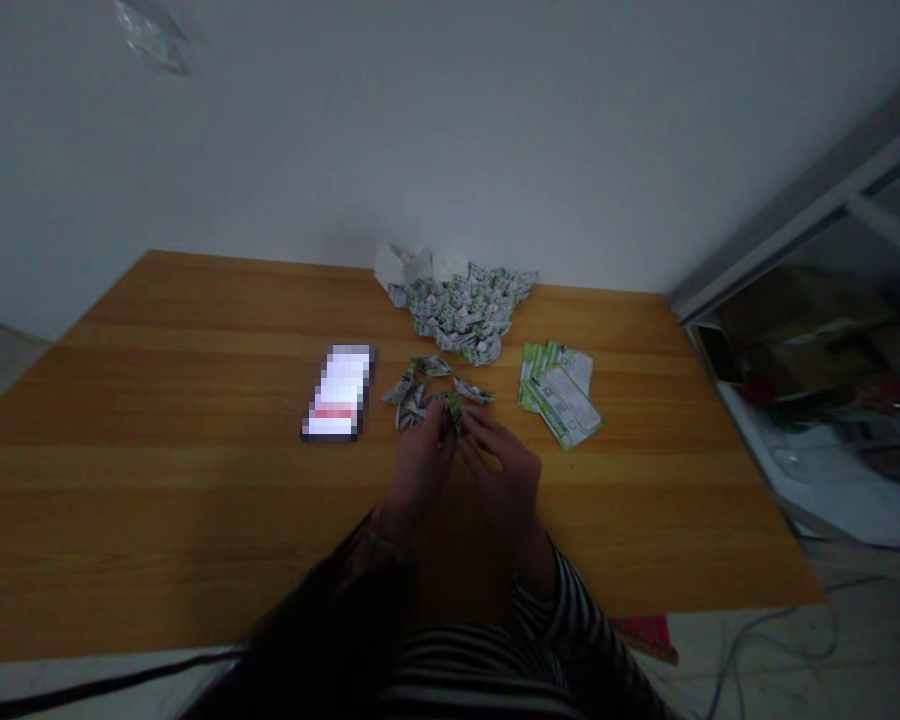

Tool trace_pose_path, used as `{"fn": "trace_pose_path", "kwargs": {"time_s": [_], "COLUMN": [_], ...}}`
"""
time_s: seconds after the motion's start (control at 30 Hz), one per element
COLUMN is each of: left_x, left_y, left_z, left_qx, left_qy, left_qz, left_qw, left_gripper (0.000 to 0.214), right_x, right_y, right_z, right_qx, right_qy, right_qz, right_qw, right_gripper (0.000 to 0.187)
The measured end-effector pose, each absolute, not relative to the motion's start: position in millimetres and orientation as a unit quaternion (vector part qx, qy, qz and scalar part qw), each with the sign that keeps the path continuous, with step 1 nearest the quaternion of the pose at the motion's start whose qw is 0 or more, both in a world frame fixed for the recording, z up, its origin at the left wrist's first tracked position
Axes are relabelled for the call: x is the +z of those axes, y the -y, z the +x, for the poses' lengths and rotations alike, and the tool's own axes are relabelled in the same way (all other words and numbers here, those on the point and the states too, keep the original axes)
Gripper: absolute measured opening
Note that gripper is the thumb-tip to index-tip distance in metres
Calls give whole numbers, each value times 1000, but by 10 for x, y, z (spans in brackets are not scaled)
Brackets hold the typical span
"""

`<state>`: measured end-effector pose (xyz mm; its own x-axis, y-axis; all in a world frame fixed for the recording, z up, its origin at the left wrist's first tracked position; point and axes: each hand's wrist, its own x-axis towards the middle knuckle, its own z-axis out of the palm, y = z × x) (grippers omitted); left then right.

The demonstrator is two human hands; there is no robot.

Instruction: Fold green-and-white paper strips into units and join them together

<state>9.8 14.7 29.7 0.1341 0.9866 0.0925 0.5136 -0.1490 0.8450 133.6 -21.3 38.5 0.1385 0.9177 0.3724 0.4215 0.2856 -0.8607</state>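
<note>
My left hand (421, 462) and my right hand (507, 476) meet near the middle of the table. Pinched between their fingertips is a small folded paper piece (454, 410), green and printed, partly hidden by the fingers. Just beyond them lie several loose folded paper pieces (408, 408) in a rough ring. Farther back, against the wall, sits a large bumpy mass of folded paper pieces (461, 305) with white paper at its left end. A small overlapping stack of flat green-and-white printed cards (568, 402) rests to the right of my hands.
A phone (339, 392) with a lit, blurred-out screen lies left of the paper pieces on the wooden table (195, 480). The wall (450, 130) rises behind the table's back edge. To the right stands a shelf (810, 300) holding boxes, and cables (750, 640) run on the floor.
</note>
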Motion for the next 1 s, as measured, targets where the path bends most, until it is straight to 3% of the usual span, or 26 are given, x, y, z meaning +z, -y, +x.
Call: {"fn": "trace_pose_path", "kwargs": {"time_s": [0.13,0.27,0.43,0.6,0.77,0.93,1.0], "left_x": [299,322,348,377,412,417,412], "left_y": [-95,-33,14,40,21,32,32], "left_z": [159,195,183,165,170,205,213], "left_qx": [408,484,482,456,456,462,467], "left_qy": [-560,-473,-417,-371,-392,-394,-401], "left_qz": [643,597,472,350,371,436,438], "left_qw": [327,431,609,730,707,665,655], "left_gripper": [34,41,40,47,48,68,63], "right_x": [334,291,314,337,301,318,311], "right_y": [167,139,129,128,112,72,58], "right_z": [1319,1392,1465,1506,1542,1564,1584], "right_qx": [182,125,216,320,404,504,496], "right_qy": [641,656,579,537,494,424,416], "right_qz": [-563,-541,-520,-532,-508,-462,-485], "right_qw": [489,511,590,571,579,594,588], "right_gripper": [36,31,24,28,21,57,60]}}
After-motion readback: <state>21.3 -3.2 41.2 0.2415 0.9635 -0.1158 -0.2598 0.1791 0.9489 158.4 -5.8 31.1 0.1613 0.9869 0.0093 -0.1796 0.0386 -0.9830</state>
